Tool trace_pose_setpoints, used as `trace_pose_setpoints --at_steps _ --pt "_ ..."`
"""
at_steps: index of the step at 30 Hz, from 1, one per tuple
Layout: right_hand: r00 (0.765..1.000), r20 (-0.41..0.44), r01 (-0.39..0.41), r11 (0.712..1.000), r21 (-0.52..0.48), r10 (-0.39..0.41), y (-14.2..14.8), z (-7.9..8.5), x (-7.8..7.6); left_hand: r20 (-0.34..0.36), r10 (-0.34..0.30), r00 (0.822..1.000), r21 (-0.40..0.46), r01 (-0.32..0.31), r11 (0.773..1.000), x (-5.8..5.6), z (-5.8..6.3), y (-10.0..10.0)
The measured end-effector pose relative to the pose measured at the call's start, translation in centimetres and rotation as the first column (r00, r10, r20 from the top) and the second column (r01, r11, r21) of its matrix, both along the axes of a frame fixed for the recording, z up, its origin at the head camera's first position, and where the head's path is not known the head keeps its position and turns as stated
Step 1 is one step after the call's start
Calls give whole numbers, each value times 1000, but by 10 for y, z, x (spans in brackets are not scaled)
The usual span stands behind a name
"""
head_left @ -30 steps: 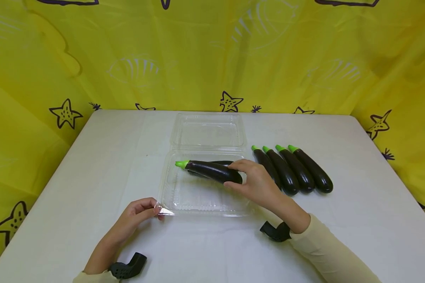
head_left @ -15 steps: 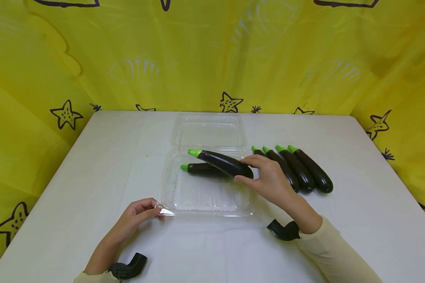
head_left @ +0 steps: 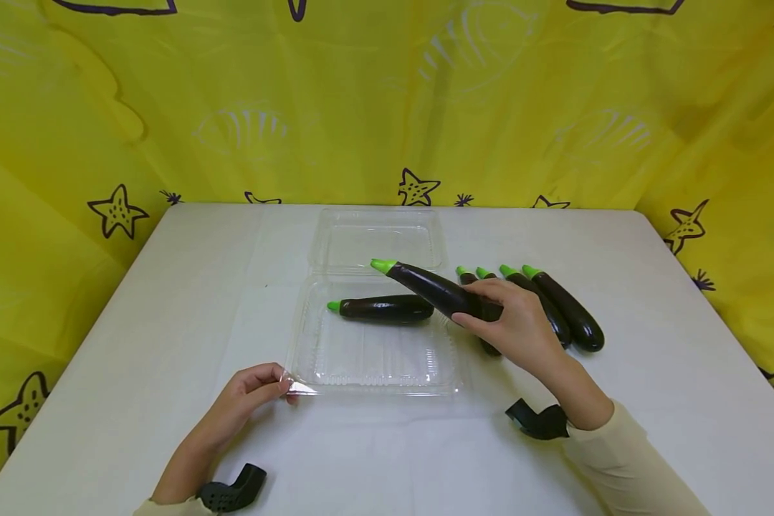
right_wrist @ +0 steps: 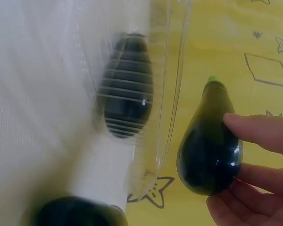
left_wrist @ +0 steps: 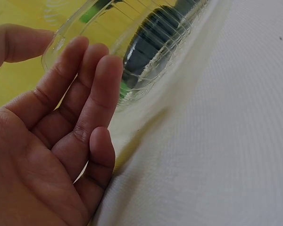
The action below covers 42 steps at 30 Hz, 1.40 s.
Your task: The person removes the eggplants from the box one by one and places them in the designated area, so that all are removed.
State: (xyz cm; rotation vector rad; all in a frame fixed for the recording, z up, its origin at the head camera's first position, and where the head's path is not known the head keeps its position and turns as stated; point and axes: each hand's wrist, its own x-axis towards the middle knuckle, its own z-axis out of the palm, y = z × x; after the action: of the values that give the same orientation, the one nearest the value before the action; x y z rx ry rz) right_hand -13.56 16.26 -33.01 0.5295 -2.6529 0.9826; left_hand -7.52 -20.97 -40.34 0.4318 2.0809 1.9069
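Observation:
A clear plastic clamshell container (head_left: 374, 362) lies opened out on the table, its lid (head_left: 374, 244) folded away to the back. My left hand (head_left: 248, 394) pinches the container's front left corner; in the left wrist view the thumb is on the rim (left_wrist: 49, 56). One eggplant (head_left: 383, 309) with a green stem end lies crosswise in the base. Held in my right hand (head_left: 519, 326) by its thick end is another eggplant (head_left: 428, 284), raised above the container's right side, its green tip pointing left and back. In the right wrist view this eggplant (right_wrist: 210, 146) is apart from the container.
Several eggplants (head_left: 567, 308) lie in a slanted row on the white table (head_left: 187, 308), right of the container; my right hand partly hides them. A yellow patterned curtain (head_left: 335, 107) encloses the table's back and sides.
The right hand has lifted its eggplant and moved right, from over the base toward the row. The eggplant inside the container now shows fully. My left hand has stayed at the corner.

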Motion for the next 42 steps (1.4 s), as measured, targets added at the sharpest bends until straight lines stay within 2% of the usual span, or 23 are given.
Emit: trace_pose_setpoints --at_steps 10,15,21,31,37,42 --pt "995 -2 104 994 20 -104 22 2 2 1 5 1000 -11 -5 1000 0 1 1" --pt "989 28 146 989 -8 -146 36 3 5 -6 3 1000 -13 -4 1000 0 2 1" --pt "983 20 182 983 -26 -182 54 3 7 -9 -2 1000 -3 2 1000 0 1 1" --pt "965 8 263 965 -3 -263 75 6 10 1 10 1000 -12 -10 1000 1 1 1" --pt "946 44 322 947 19 -322 86 9 13 -8 5 1000 -1 -5 1000 1 1 1" --pt "938 38 343 939 19 -344 93 9 14 -13 5 1000 2 -5 1000 1 0 1"
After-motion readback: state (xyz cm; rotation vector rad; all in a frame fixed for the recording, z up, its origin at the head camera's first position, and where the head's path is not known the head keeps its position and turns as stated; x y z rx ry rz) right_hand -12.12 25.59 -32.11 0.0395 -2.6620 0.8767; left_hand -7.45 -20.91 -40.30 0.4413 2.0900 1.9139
